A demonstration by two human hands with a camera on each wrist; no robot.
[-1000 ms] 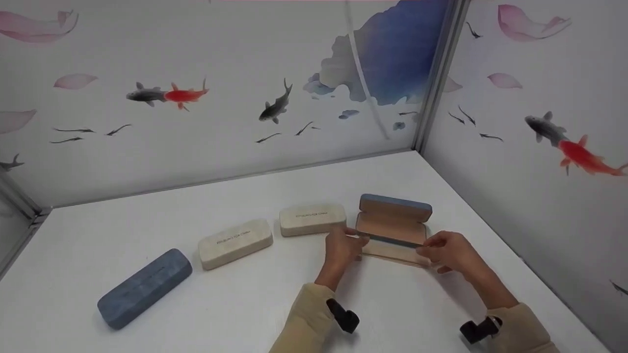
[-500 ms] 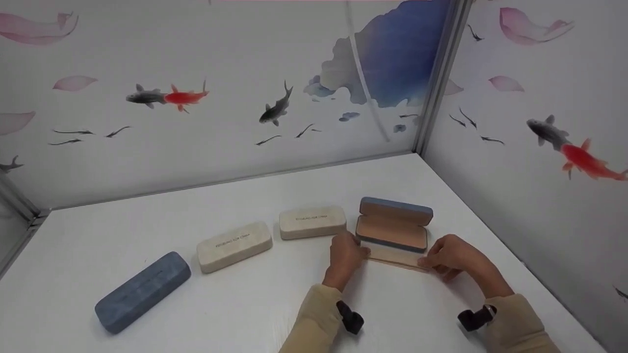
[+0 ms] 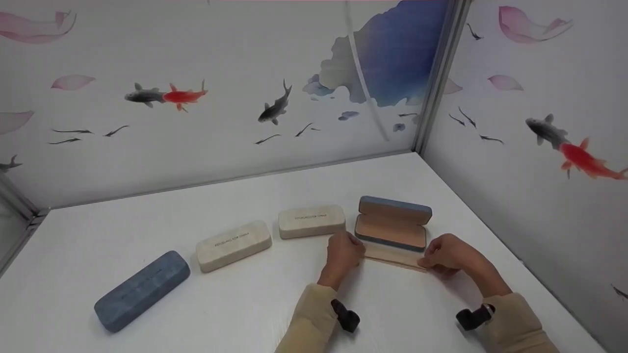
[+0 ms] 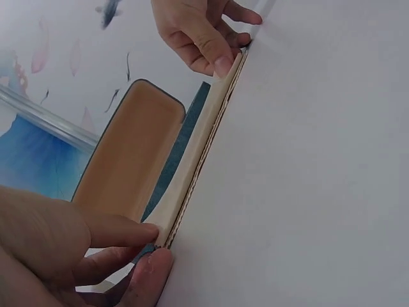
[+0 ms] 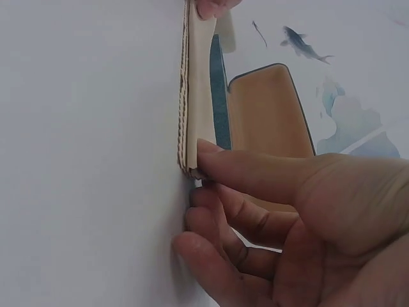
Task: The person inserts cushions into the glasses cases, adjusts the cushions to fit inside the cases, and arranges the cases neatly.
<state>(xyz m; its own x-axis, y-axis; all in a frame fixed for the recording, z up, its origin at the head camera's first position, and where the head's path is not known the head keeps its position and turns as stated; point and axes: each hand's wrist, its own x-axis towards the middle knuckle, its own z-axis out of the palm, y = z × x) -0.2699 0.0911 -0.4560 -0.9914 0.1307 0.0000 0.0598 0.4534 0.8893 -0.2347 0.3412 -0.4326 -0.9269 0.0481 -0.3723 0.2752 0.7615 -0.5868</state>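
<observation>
An open blue glasses case (image 3: 395,214) with a tan lining stands on the white table, its lid tilted back. In front of it lies a folded beige cloth (image 3: 392,256), which looks like a glasses cloth; its layered zigzag edges (image 5: 184,96) show in the right wrist view. My left hand (image 3: 342,256) pinches the left end of the cloth between thumb and fingers. At the other end, my right hand (image 3: 450,255) pinches the cloth's corner, with the thumb on top in the right wrist view. The strip between both hands is stretched along the case's front side.
Two closed cream glasses cases, one at the centre (image 3: 312,221) and one left of it (image 3: 234,246), stand in a row. A closed blue case (image 3: 142,291) lies farther left. Printed walls rise behind the white table (image 3: 235,314) and on the right.
Both hands have come slightly toward me with the cloth. Its upper part no longer covers the case's front edge and lies lower before it. The cases stay put.
</observation>
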